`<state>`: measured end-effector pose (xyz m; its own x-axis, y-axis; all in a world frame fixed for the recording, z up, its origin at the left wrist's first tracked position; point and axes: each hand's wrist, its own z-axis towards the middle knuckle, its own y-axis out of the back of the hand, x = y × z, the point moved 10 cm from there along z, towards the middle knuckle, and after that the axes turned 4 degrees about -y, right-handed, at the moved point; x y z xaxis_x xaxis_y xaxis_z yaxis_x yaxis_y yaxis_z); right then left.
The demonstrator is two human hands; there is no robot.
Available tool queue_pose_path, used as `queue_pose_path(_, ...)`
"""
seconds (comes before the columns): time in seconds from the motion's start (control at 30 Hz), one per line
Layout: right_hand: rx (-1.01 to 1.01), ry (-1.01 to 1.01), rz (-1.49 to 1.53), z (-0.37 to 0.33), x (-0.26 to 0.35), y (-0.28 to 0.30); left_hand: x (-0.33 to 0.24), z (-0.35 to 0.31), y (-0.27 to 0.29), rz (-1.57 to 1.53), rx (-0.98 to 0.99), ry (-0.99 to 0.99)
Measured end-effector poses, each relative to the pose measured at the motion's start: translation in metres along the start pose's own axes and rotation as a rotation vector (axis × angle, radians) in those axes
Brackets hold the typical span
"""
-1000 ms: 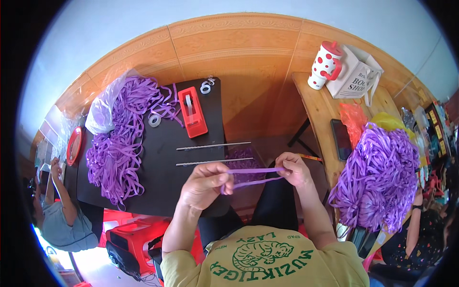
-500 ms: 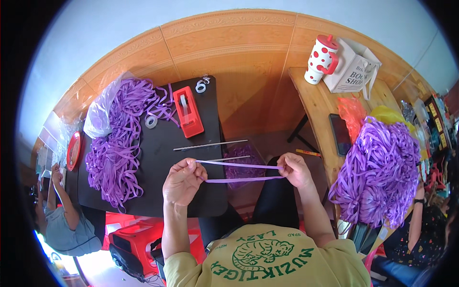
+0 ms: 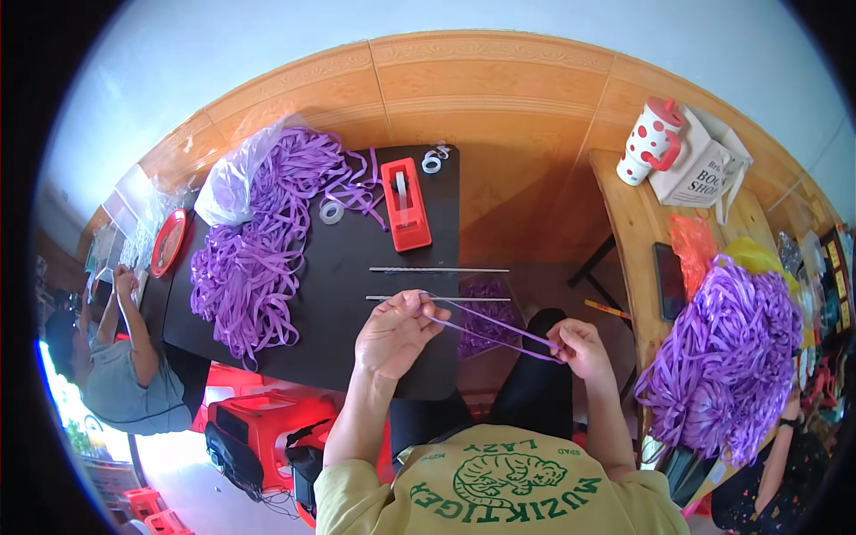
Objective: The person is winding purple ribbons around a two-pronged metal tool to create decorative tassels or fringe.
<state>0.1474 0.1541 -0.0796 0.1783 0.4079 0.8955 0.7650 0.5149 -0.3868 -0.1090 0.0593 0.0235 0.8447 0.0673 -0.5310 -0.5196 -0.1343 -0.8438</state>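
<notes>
A narrow purple ribbon loop [image 3: 499, 323] is stretched between my hands, its two strands running close together toward the right. My left hand [image 3: 392, 337] is closed on the loop's left end, over the right edge of the black table. Pinched in the fingers of my right hand [image 3: 580, 349] is the other end, lower, above my right thigh. Two thin metal rods lie just beyond: the far rod [image 3: 428, 269] and the near rod [image 3: 473, 300], both sticking out past the table edge. Beneath them, a clear container [image 3: 515, 332] shows purple ribbon pieces inside.
On the black table [image 3: 334, 259] are a purple ribbon heap [image 3: 259, 241], a red tape dispenser [image 3: 410, 234] and tape rolls. The wooden table [image 3: 624, 214] at right bears another ribbon heap [image 3: 722, 357], a phone [image 3: 670, 281], a dotted tumbler [image 3: 649, 143]. People sit at both sides.
The view has shifted, so the tables appear further right. My right hand has dropped lower than the left, and the loop has turned slanting, its strands closer together at the right end.
</notes>
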Motion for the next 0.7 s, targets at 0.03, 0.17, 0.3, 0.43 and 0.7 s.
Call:
queue_pose_path(0.03, 0.009, -0.034, 0.009, 0.000, -0.008, -0.001, 0.002, 0.000, 0.000, -0.004, 0.022, 0.002)
queue_pose_path(0.17, 0.030, -0.089, 0.039, -0.003, -0.025, -0.005, 0.003, 0.002, -0.004, 0.011, -0.022, -0.026)
queue_pose_path(0.3, 0.031, -0.114, 0.052, -0.005, -0.035, -0.004, 0.007, 0.004, 0.004, 0.070, -0.089, -0.028)
queue_pose_path(0.43, 0.029, -0.117, 0.072, -0.008, -0.039, -0.002, 0.008, 0.003, 0.005, 0.140, -0.128, -0.013)
queue_pose_path(0.7, 0.017, -0.122, 0.088, -0.012, -0.045, 0.001, 0.017, 0.005, 0.005, 0.055, -0.063, -0.004)
